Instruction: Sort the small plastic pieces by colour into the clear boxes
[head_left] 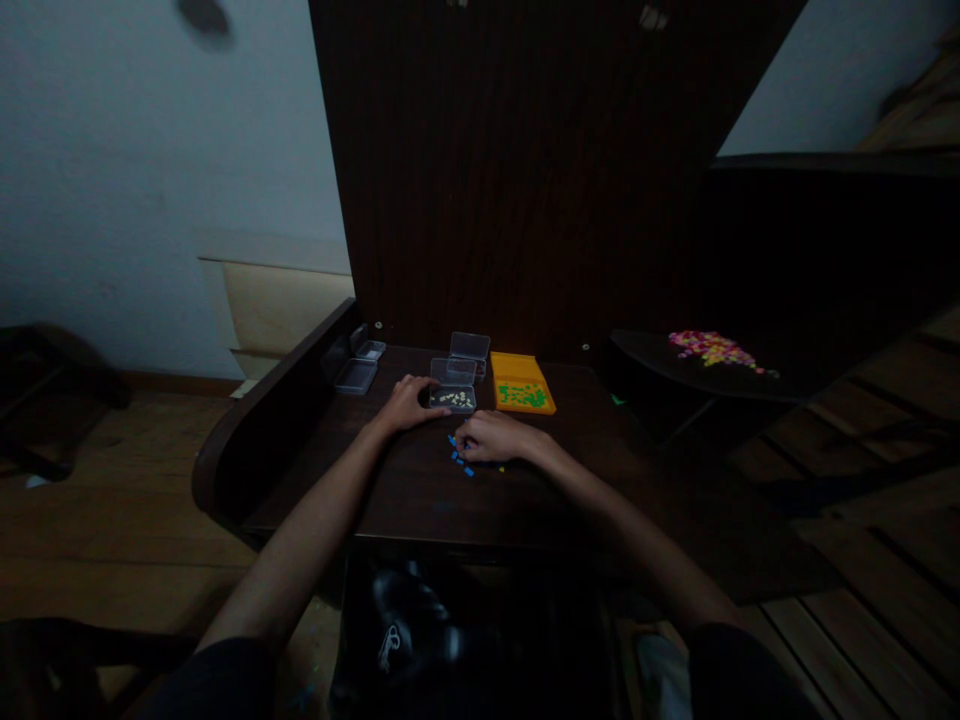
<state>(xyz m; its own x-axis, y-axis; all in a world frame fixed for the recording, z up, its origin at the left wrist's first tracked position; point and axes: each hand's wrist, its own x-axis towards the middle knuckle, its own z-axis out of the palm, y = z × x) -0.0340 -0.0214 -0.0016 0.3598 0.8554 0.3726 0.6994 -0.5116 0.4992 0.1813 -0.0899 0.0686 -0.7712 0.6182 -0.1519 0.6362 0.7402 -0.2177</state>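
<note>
My left hand (406,402) rests on the dark wooden table (420,500), its fingers curled against the left side of a small clear box (453,399) that holds pale pieces. My right hand (491,437) lies palm down just in front of that box, fingers bent over a few small blue pieces (460,461) scattered on the table. Whether it grips one is hidden.
An orange tray (522,383) with green pieces sits right of the clear box. Another open clear box (469,348) stands behind, and two more clear boxes (360,368) lie at the back left. A pile of multicoloured pieces (711,348) lies on a dark side surface to the right.
</note>
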